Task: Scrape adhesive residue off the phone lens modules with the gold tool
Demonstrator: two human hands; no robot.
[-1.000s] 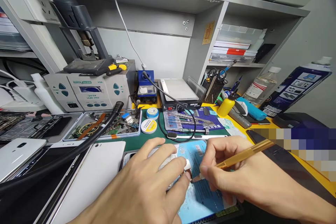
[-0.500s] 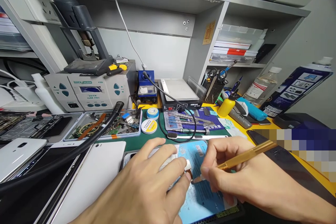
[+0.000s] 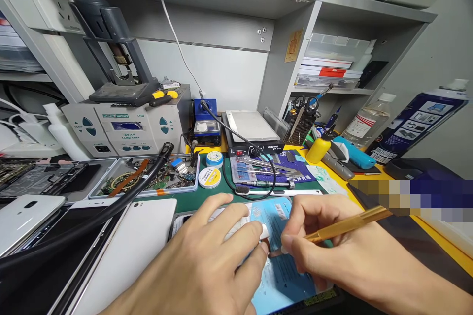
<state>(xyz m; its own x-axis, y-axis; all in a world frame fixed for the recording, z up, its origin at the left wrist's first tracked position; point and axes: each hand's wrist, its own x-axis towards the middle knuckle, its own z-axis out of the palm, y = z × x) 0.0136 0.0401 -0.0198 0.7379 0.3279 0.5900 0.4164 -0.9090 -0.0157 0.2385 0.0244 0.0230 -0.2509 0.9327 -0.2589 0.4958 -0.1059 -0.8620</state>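
Little has moved over the last second. The left hand sits where it was, thumb and forefinger pinched on a small white piece. The right hand has edged slightly left, and the gold tool it grips like a pen now lies a bit flatter, its far end lower. The tip is still right under the white piece, touching it or just short of it; I cannot tell which. Judging by this, the work at that spot is fine, steady picking rather than any large move.

The white piece looks like smooth, rounded, glossy plastic. It is held just above the blue panel at the near middle of the bench. The tool is a slim brass-coloured rod, faceted along its length, narrowing to a dark point. The panel is flat, pale blue and slick, with printed marks and a few glints on its film. It lies on a matte green mat.

To the left lies a white phone back, smooth and rounded at the corners, with a ribbed black hose running across it. Farther off is a shallow metal tray of loose parts.
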